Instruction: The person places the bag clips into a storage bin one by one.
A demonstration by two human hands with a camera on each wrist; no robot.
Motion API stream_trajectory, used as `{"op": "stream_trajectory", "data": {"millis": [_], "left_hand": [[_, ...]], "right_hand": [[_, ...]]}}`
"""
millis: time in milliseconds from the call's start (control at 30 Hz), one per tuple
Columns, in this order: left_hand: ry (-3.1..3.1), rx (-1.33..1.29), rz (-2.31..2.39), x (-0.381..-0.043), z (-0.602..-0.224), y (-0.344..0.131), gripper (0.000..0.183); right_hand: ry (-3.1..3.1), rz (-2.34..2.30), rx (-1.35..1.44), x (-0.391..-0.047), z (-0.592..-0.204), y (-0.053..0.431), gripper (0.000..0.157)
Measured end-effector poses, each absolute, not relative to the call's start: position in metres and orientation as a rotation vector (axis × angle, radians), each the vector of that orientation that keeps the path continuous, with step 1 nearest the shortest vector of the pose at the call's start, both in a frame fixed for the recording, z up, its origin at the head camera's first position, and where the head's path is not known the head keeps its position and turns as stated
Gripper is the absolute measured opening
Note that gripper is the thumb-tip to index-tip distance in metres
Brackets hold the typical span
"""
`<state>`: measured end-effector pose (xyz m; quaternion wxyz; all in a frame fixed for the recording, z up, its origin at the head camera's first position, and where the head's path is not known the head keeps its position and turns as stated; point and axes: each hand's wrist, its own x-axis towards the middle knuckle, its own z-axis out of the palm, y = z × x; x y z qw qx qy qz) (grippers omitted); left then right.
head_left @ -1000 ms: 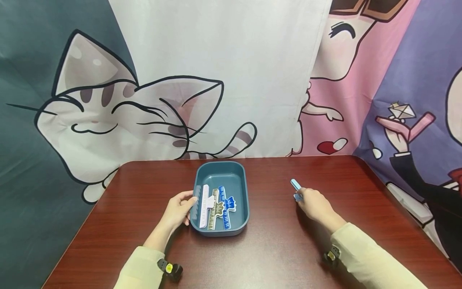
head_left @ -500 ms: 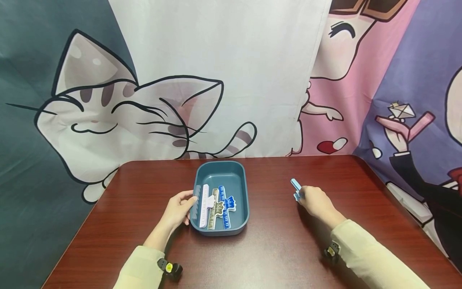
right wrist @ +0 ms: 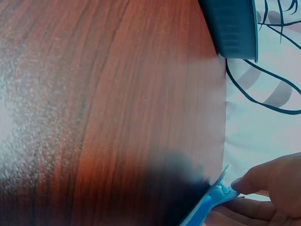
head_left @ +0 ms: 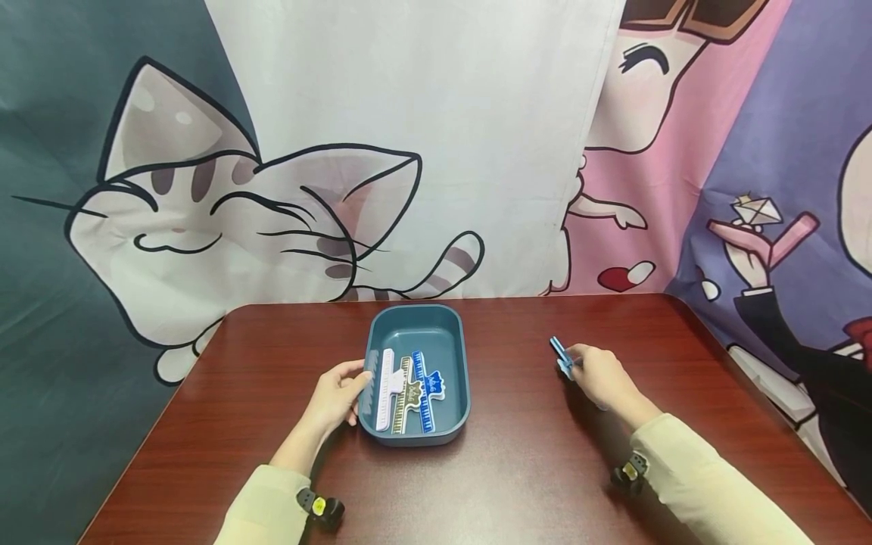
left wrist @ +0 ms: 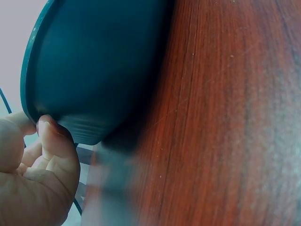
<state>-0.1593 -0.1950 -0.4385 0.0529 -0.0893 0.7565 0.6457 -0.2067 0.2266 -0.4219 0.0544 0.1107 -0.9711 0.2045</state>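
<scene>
My left hand (head_left: 338, 395) pinches the left rim of a teal plastic bin (head_left: 455, 333), thumb on the rim and fingers outside the wall. Inside lie a white ruler-edged clip (head_left: 384, 393), a gold-and-white clip (head_left: 402, 405) and a blue clip (head_left: 426, 401), side by side. Off to the right, my right hand (head_left: 599, 378) pinches a light blue clip (head_left: 561, 353) of the same sort by its handle. In the right wrist view the light blue clip (right wrist: 207, 207) appears at the bottom, held between thumb and fingers, its long edge tilted over the table.
The brown wooden table (head_left: 504, 484) carries the bin near its far middle. Behind it hangs a printed cloth (head_left: 504, 136) with a cartoon cat. A wrist camera (head_left: 327, 511) is strapped on the left arm, another (head_left: 628, 477) on the right.
The light blue clip has turned in my right hand, now showing its edge with two thin bars. That hand has shifted slightly right. The left hand and the bin stay put.
</scene>
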Motion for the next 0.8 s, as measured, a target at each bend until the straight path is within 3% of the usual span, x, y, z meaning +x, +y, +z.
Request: {"op": "stream_trajectory", "data": {"millis": [800], "left_hand": [[2.305, -0.256, 1.971, -0.1599, -0.44, -0.1953, 0.044]], "right_hand": [[-3.02, 0.689, 0.226, -0.2088, -0.4284, 0.2294, 0.033]]}}
